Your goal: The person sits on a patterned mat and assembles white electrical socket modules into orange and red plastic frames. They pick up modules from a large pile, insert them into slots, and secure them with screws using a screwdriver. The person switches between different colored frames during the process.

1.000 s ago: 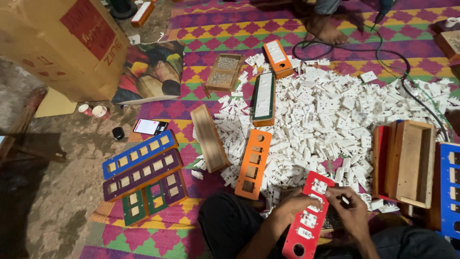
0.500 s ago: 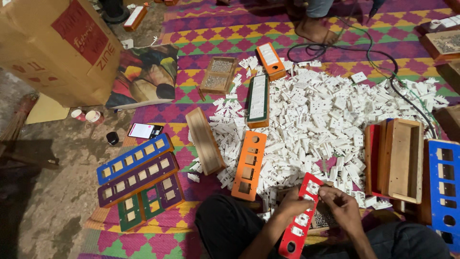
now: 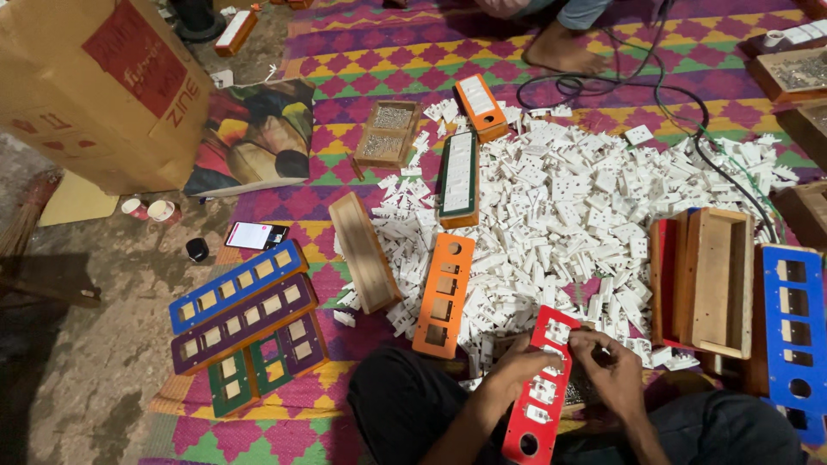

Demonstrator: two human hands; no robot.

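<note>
A patterned woven mat [image 3: 362, 52] covers the floor, bare concrete [image 3: 95, 344] to its left. A white socket pile [image 3: 568, 207] lies centre. Near me, my left hand [image 3: 517, 370] and right hand [image 3: 613, 368] both grip the red panel [image 3: 541, 396].

At ten o'clock we see a large tan cardboard box [image 3: 95, 86] standing tilted at the mat's edge, a red rectangular label [image 3: 142, 53] slanted across its face. Just beside it at eleven o'clock leans a glossy printed sheet [image 3: 254, 138] in dark greens, yellows and reds. Below that, at nine o'clock, a phone [image 3: 256, 235] lies flat, its screen lit white with a pink band.
</note>
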